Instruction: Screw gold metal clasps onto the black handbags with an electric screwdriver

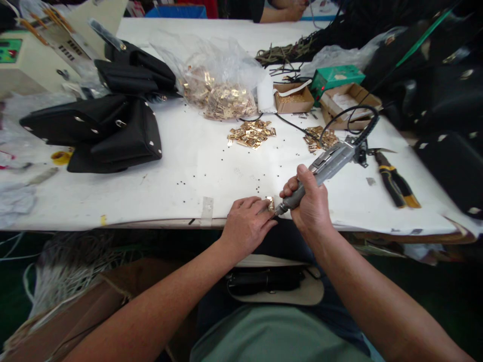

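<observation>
A long work table [196,171] with a white covering fills the workshop, and its near edge runs just in front of the person's lap. At that edge, the left hand [245,226] pinches a small gold metal piece [270,203] between its fingers, pressing it against the tabletop. The right hand [307,198] is clamped around the grey grip of an electric driver [324,166], and the tool's tip reaches the metal piece, so the two hands work close together. A black cord [362,119] loops up from the back of the tool.

Tiny black studs [184,183] lie scattered over the middle of the table. Farther in are two loose heaps of gold fittings [251,133] and a clear plastic bag [215,75] stuffed with more. Toward the right edge lie yellow-and-black pliers [394,178], with cardboard boxes [293,98] and a green box [335,78] toward the back. Black bags [113,136] are stacked on the left side, next to a beige machine [33,60] at the far left corner. Beyond the far edge, a co-worker's arm [283,11] rests on another surface.
</observation>
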